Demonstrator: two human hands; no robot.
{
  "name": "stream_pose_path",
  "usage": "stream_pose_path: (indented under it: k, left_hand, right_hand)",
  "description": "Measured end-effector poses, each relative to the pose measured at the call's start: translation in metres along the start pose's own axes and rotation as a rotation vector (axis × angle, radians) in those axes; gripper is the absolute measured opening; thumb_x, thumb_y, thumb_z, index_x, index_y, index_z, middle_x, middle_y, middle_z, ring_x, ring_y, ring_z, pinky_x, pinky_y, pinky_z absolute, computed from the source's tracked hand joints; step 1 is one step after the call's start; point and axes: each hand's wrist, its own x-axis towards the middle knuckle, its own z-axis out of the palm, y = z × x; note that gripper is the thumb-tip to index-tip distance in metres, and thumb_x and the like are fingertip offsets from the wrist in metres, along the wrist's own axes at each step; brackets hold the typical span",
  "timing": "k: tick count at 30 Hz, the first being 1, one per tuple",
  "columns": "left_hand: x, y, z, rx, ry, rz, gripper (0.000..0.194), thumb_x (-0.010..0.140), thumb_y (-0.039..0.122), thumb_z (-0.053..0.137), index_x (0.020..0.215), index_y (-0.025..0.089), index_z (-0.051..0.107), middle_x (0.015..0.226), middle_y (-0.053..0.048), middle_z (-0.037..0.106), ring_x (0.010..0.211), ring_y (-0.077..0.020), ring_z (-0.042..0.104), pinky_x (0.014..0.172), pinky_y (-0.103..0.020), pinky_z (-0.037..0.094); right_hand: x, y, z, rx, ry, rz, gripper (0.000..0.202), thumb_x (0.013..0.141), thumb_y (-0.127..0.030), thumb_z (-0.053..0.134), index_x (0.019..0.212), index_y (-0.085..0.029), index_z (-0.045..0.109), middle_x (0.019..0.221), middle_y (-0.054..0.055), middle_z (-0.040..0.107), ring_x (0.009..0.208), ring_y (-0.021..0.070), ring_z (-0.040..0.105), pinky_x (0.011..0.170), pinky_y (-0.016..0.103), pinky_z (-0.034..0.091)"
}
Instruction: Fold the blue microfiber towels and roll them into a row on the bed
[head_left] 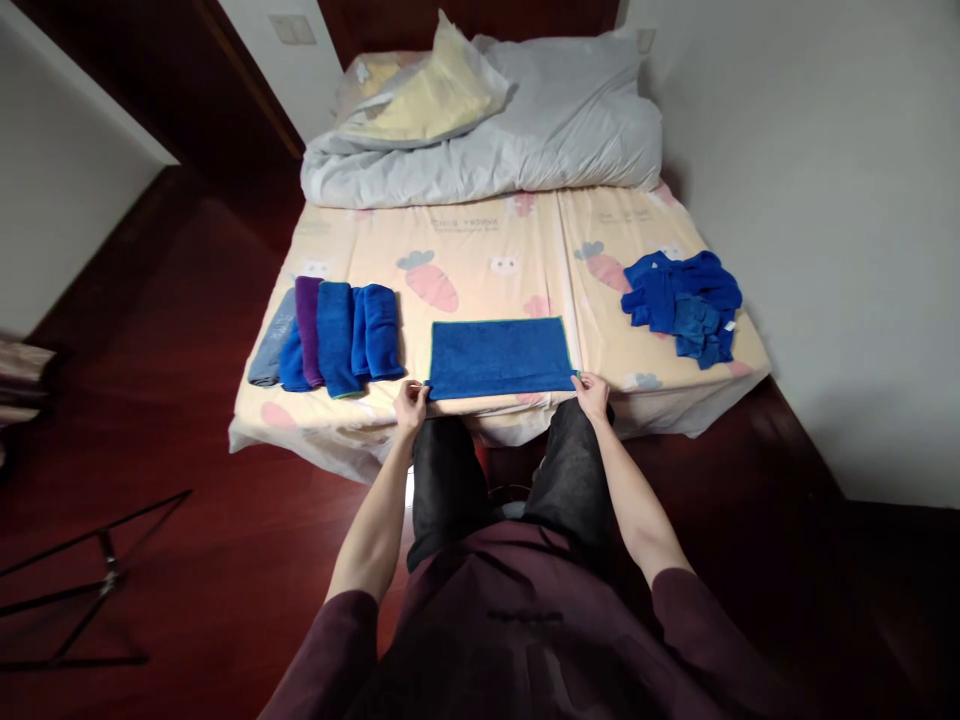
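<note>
A blue towel (501, 352) with a thin green edge lies flat near the front edge of the bed, its near side turned over in a narrow strip. My left hand (411, 404) pinches its near left corner, and my right hand (592, 395) pinches the near right corner. To the left, several rolled or folded cloths lie side by side: a grey one (275, 340), a purple one (308, 330) and blue ones (335, 335). A crumpled pile of blue cloths (679, 295) rests on the right side of the bed.
The bed (480, 260) has a patterned sheet. A grey quilt (570, 120) and a yellow pillow (442, 95) are at its far end. A black metal stand (109, 575) is on the floor at the lower left. A wall borders the right side.
</note>
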Motion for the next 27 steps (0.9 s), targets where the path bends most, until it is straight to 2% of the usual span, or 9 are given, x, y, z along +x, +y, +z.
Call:
stream_pose_path:
  k: [4,8,14,17,19,20,22,25,27]
  left_hand:
    - [-0.003,-0.002,0.0,-0.047,0.028,-0.006,0.022,0.083,0.034,0.074,0.093,0.024,0.056,0.083,-0.002,0.068,0.076,-0.0178,0.067,0.076,-0.028,0.051]
    - [0.001,-0.002,0.004,-0.011,0.039,-0.013,0.022,0.084,0.034,0.074,0.089,0.024,0.055,0.081,-0.002,0.065,0.074,-0.018,0.066,0.075,-0.029,0.05]
    - [0.003,-0.001,0.008,0.098,-0.076,0.073,0.015,0.088,0.03,0.069,0.086,0.025,0.055,0.073,-0.001,0.058,0.07,-0.0205,0.059,0.079,-0.034,0.051]
    - [0.001,0.0,0.008,0.152,-0.061,0.163,0.008,0.088,0.024,0.067,0.089,0.025,0.059,0.084,-0.005,0.06,0.084,-0.0254,0.061,0.092,-0.041,0.052]
    - [-0.001,0.002,0.007,0.206,-0.06,0.26,0.006,0.088,0.021,0.064,0.093,0.024,0.062,0.103,-0.011,0.064,0.106,-0.0299,0.061,0.105,-0.047,0.047]
    - [-0.002,0.003,0.007,0.233,-0.09,0.313,0.008,0.09,0.019,0.062,0.096,0.023,0.064,0.114,-0.014,0.065,0.117,-0.0316,0.059,0.111,-0.049,0.044]
    - [-0.003,0.005,0.005,0.27,-0.222,0.4,0.015,0.092,0.017,0.057,0.101,0.023,0.068,0.128,-0.015,0.065,0.13,-0.0329,0.054,0.117,-0.052,0.039]
    - [-0.001,0.006,0.003,0.278,-0.432,0.447,0.026,0.091,0.016,0.053,0.107,0.024,0.071,0.136,-0.014,0.067,0.136,-0.0327,0.055,0.12,-0.054,0.039]
    - [0.001,0.006,0.002,0.269,-0.473,0.44,0.032,0.089,0.016,0.052,0.111,0.024,0.073,0.136,-0.014,0.069,0.136,-0.0323,0.057,0.122,-0.055,0.039]
  right_hand:
    - [0.0,0.002,-0.001,-0.015,-0.004,-0.016,0.05,0.08,-0.067,0.07,0.089,-0.019,0.075,0.091,0.015,0.08,0.086,0.0303,0.079,0.089,0.046,0.064]
    - [0.001,0.001,0.0,-0.091,-0.004,0.002,0.041,0.082,-0.061,0.072,0.088,-0.02,0.076,0.088,0.013,0.08,0.086,0.0297,0.078,0.089,0.045,0.064]
    - [-0.001,0.0,0.005,-0.155,-0.018,-0.003,0.029,0.086,-0.047,0.071,0.093,-0.02,0.076,0.087,0.01,0.08,0.082,0.0272,0.077,0.086,0.042,0.064]
    - [-0.005,-0.006,0.003,-0.251,-0.027,-0.077,0.021,0.089,-0.035,0.068,0.102,-0.02,0.076,0.094,0.01,0.079,0.084,0.0254,0.075,0.089,0.041,0.063]
    - [-0.007,-0.012,0.001,-0.334,-0.043,-0.213,0.022,0.092,-0.026,0.063,0.108,-0.021,0.076,0.108,0.012,0.077,0.101,0.0273,0.074,0.1,0.043,0.06]
    - [-0.008,-0.015,0.0,-0.369,-0.061,-0.283,0.025,0.093,-0.022,0.06,0.11,-0.021,0.077,0.116,0.013,0.076,0.111,0.0282,0.071,0.105,0.044,0.057]
    - [-0.009,-0.02,-0.001,-0.413,-0.131,-0.386,0.032,0.094,-0.014,0.054,0.111,-0.022,0.079,0.125,0.013,0.075,0.123,0.0283,0.067,0.113,0.045,0.053]
    - [-0.009,-0.024,0.0,-0.442,-0.266,-0.44,0.042,0.091,-0.004,0.048,0.109,-0.023,0.082,0.125,0.01,0.077,0.123,0.0274,0.068,0.114,0.047,0.052]
    - [-0.01,-0.025,0.001,-0.451,-0.315,-0.43,0.045,0.088,-0.001,0.047,0.108,-0.022,0.082,0.123,0.01,0.078,0.12,0.0277,0.069,0.114,0.049,0.052]
